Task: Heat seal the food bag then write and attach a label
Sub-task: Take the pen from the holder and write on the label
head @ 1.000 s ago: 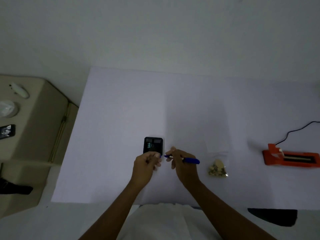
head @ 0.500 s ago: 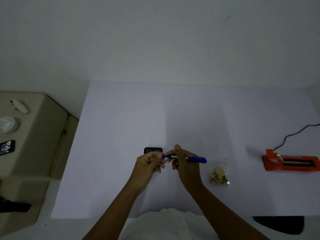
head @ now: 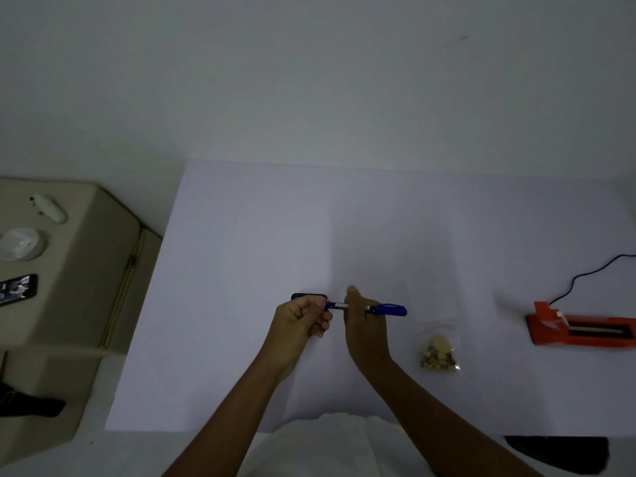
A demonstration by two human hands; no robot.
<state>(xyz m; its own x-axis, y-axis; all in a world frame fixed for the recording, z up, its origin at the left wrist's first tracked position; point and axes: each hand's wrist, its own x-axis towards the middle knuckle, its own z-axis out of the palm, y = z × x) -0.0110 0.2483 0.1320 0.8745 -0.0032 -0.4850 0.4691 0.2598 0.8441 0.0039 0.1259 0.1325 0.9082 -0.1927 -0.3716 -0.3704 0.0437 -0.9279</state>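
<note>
Right hand (head: 364, 325) clamped on pen (head: 385, 309); left hand (head: 301, 320) pinched on its left end, likely cap. Bag (head: 438, 351) right of hands, sealer (head: 581, 328) far right. Risk: jerky cap pull, ink smears fingers; no label visible.

Both bare forearms reaching up from the bottom edge, converging near the middle over the counter (head: 241, 270). Left hand (head: 299, 321) curled into a loose fist, knuckles up, thumb and forefinger pinched on the near end of the blue pen (head: 389, 309). Right hand (head: 364, 321) turned edge-on, thumb raised at the top, fingers wrapped round the pen's middle so the barrel lies level and sticks out to the right. Hands just beside each other, a small gap between, wrists angled inward, both grips closed tight.
</note>
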